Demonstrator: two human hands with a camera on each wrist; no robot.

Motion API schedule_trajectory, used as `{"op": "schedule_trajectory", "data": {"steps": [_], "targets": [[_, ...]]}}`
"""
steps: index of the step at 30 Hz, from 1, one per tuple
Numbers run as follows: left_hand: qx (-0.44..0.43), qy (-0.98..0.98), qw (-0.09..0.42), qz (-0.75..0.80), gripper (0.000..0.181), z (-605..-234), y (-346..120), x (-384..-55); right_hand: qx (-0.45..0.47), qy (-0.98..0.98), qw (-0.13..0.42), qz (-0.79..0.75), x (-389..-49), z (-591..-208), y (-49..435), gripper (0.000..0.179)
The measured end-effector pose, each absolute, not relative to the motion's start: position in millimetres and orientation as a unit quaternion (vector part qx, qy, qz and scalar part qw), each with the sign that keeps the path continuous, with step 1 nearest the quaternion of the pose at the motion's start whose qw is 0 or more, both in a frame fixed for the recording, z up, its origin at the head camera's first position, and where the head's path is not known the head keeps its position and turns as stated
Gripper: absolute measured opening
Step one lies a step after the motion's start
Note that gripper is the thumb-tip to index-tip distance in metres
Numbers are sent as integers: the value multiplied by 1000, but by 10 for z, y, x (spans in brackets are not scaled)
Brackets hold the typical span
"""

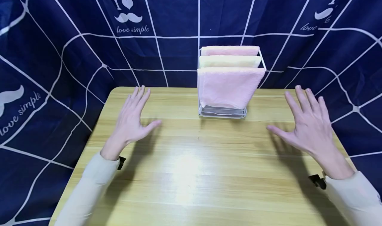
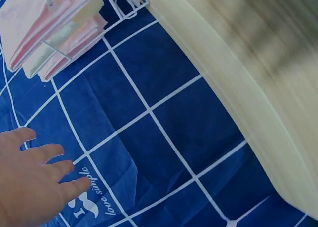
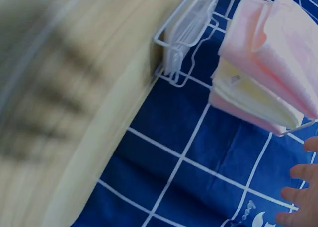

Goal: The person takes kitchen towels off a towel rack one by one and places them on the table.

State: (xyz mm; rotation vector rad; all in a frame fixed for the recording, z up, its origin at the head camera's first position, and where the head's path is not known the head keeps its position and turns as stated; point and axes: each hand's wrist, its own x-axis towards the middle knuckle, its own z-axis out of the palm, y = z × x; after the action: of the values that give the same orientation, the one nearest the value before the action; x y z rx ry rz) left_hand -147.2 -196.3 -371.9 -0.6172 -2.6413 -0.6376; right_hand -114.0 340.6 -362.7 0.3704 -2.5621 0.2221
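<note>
Navy curtain (image 1: 176, 14) behind pale wood table (image 1: 226, 186), towel rack (image 1: 222, 112) between empty hands (image 1: 131, 120) (image 1: 313, 130) (fingers spread wide)

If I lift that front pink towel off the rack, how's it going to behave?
The front pink towel will probably be floppy, since it hangs folded on the white wire rack with its lower edge drooping unevenly. It's likely light, as it looks like simple folded cloth. Its fuzzy surface suggests it shouldn't be slippery.
</note>
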Motion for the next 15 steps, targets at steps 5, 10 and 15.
{"op": "schedule_trajectory", "data": {"steps": [5,10,15], "targets": [[-212,-916,184,-285,99,-3696,-1876,-1546,159,-935,299,101,-1203,-3532,3280,121],[-210,-882,182,-380,86,-3704,-1794,-1675,179,-920,325,127,-1275,-3449,3153,116],[-212,-828,171,-491,69,-3699,-1702,-1784,192,-905,351,148,-1331,-3369,3010,109]]}}
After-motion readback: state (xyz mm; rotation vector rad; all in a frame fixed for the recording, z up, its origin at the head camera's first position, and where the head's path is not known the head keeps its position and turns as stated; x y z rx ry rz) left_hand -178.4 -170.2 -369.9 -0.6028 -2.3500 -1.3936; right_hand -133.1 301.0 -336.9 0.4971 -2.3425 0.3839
